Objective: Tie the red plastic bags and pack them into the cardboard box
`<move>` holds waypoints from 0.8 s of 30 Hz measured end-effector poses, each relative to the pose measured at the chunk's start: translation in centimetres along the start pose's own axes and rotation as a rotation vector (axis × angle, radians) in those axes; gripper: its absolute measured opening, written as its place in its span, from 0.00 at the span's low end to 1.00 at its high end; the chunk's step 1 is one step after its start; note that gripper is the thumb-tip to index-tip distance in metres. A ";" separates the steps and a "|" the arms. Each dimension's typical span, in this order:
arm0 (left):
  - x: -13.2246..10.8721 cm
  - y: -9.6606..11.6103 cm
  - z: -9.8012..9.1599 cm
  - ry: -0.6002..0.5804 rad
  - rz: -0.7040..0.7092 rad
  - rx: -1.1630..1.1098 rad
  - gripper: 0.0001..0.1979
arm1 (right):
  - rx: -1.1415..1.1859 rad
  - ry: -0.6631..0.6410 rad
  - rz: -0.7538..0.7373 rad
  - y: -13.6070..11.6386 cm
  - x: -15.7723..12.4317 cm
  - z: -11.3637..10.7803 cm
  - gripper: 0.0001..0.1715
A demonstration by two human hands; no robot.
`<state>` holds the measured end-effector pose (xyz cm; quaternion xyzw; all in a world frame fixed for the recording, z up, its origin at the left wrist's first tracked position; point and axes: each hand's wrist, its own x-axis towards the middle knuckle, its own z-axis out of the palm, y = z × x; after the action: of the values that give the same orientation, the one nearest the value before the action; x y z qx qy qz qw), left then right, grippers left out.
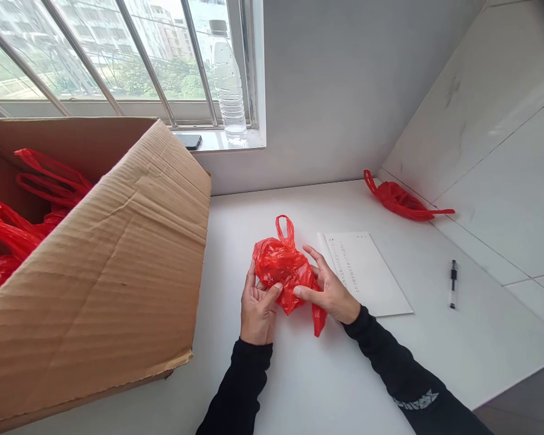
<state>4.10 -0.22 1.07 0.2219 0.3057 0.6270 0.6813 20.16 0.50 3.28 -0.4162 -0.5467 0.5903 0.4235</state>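
Both hands hold a crumpled red plastic bag [283, 266] a little above the white table. One loop handle sticks up at its far side, and another end hangs down near my right wrist. My left hand [259, 305] grips the bag's left side, thumb on top and fingers underneath. On the right side, my right hand [329, 290] has its thumb pressed on the bag, its index finger raised and its other fingers partly hidden behind the plastic. Whether anything is inside the bag cannot be made out.
A large open cardboard box [131, 260] with red plastic bags [9, 241] inside stands at left. Right of my hands lie a sheet of paper [372, 272] with writing and a pen [453, 284]. Another red bag [401, 200] lies by the wall. A bottle [229, 90] and phone [189, 142] occupy the windowsill.
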 end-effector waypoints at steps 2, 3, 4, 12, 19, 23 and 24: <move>0.1 0.2 -0.2 0.022 0.015 -0.018 0.47 | 0.032 -0.068 0.017 0.2 0.0 0.1 0.56; 0.1 0.3 -0.2 0.029 0.019 -0.022 0.46 | 0.036 -0.089 0.020 0.2 0.0 0.1 0.55; 0.1 0.3 -0.3 0.034 0.022 -0.022 0.46 | 0.033 -0.097 0.017 0.3 0.0 0.2 0.54; 0.1 0.1 0.0 0.001 -0.007 0.022 0.54 | -0.041 0.006 0.035 0.6 0.2 -0.2 0.47; 0.3 -0.5 -0.3 0.003 0.017 0.079 0.55 | -0.053 0.039 0.011 0.4 0.1 -0.1 0.44; 0.5 -0.7 -0.5 0.008 0.013 0.108 0.55 | -0.047 0.043 -0.008 0.3 0.1 0.0 0.42; 0.5 -0.7 -0.5 0.008 0.015 0.113 0.55 | -0.050 0.047 -0.017 0.3 0.1 0.0 0.42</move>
<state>4.27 0.17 0.16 0.2598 0.3419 0.6147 0.6616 20.17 0.55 3.00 -0.4358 -0.5545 0.5629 0.4309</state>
